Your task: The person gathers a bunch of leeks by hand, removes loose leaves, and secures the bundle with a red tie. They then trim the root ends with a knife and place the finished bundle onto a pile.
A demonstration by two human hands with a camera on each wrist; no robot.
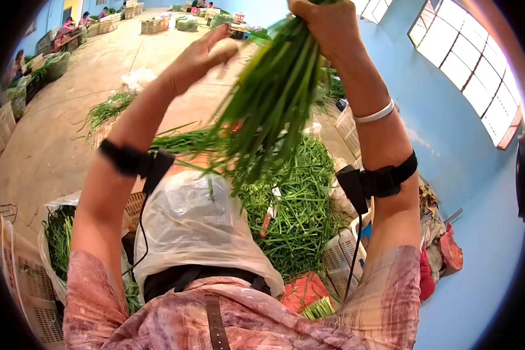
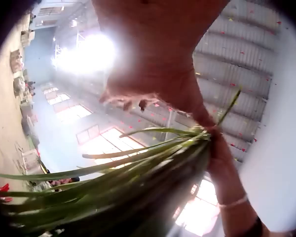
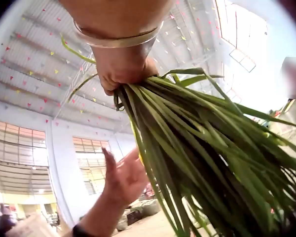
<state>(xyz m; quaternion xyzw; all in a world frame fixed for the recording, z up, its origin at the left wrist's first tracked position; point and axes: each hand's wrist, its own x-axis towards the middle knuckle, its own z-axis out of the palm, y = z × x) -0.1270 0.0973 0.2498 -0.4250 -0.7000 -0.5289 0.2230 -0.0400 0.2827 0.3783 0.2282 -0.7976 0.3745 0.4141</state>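
Observation:
Raised high in the head view, my right hand (image 1: 334,26) grips a bunch of long green leaves (image 1: 277,93) at its gathered end. The leaf tips fan out and hang down toward my lap. In the right wrist view, the curled fingers (image 3: 119,79) hold the bunch tightly, with a few stray leaves poking out behind. My left hand (image 1: 198,61) is held up to the left of the bunch, fingers extended, holding nothing. Below the bunch is a heap of green stalks (image 1: 300,233), on which a knife with a reddish-brown handle (image 1: 266,223) lies.
Translucent plastic (image 1: 186,227) covers my lap. A bag of greens (image 1: 57,239) and plastic crates (image 1: 35,286) stand at my left; a white basket (image 1: 341,256) is at my right. The blue wall (image 1: 449,192) rises close on the right. Several people sit far back at the left.

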